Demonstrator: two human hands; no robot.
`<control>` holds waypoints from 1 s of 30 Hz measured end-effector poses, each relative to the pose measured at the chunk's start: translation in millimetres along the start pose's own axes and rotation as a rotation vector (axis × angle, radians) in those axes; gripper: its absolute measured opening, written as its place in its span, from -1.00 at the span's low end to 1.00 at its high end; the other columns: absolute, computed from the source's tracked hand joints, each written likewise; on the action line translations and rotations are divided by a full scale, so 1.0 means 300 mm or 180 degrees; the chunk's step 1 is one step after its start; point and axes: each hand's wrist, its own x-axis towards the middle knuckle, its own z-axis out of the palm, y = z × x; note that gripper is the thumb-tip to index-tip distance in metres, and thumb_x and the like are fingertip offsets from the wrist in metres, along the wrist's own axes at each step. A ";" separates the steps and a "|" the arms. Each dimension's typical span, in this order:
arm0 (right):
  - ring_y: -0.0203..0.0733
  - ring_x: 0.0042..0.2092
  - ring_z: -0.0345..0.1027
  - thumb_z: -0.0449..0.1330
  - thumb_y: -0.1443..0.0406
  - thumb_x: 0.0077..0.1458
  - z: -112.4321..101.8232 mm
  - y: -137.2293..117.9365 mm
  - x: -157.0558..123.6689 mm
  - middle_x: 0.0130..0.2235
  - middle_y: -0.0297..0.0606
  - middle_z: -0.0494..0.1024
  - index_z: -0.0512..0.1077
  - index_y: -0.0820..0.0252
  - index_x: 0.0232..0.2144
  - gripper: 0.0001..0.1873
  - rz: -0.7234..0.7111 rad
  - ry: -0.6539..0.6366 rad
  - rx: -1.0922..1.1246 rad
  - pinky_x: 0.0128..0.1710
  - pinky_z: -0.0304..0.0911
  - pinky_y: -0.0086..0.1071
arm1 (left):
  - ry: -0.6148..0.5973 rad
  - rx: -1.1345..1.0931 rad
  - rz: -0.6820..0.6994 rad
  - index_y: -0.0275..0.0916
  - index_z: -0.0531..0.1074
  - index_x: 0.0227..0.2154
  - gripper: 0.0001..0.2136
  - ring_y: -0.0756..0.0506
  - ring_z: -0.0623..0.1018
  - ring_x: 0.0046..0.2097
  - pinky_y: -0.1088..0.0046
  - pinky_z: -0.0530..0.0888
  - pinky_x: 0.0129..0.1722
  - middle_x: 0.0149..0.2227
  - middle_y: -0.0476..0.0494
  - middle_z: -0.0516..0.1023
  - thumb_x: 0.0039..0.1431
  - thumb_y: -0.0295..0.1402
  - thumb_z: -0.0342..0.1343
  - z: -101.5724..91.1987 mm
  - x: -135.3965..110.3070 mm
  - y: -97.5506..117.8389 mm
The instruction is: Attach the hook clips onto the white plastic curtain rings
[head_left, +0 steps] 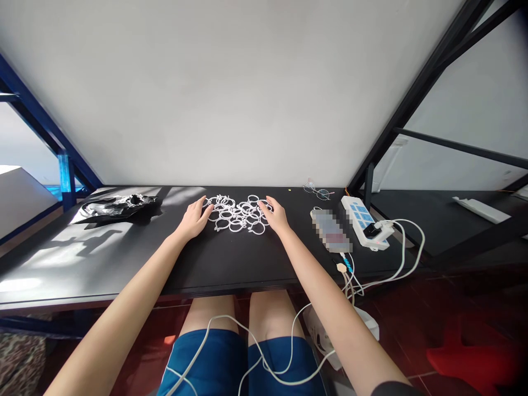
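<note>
Blue shorts (231, 363) and a white cable (264, 357) lie nearest, across the knees. On the black table (124, 253) a heap of white plastic rings (239, 213) spreads with its long axis left to right, parallel to the wall. Left hand (193, 217) and right hand (275, 214) lie flat and open at its two ends, fingertips touching rings, gripping nothing. Single ring shapes are hard to separate. One phone-like object (330, 231) is blurred.

Bare forearms, no sleeves, blue shorts (231, 363), bare knees
</note>
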 end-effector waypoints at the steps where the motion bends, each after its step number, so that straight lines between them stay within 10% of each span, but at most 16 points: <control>1: -0.01 0.20 0.26 0.12 -0.09 0.09 0.000 0.000 0.000 0.15 -0.06 0.41 0.33 0.18 0.13 -0.33 0.0002 -0.0005 0.0001 0.17 0.19 -0.16 | 0.0004 0.0008 0.0007 -0.32 0.04 0.28 -0.31 -0.33 0.15 0.29 0.08 0.15 0.22 0.24 -0.37 0.22 0.25 0.09 -0.30 0.000 0.000 -0.001; 30: -0.01 0.18 0.27 0.14 -0.06 0.09 -0.003 -0.016 -0.007 0.14 -0.01 0.41 0.30 0.21 0.13 -0.34 0.0085 -0.0021 0.0028 0.16 0.19 -0.16 | -0.0028 0.0058 0.0000 -0.33 0.04 0.28 -0.31 -0.31 0.17 0.28 0.11 0.17 0.22 0.25 -0.36 0.21 0.26 0.08 -0.31 -0.002 0.001 0.001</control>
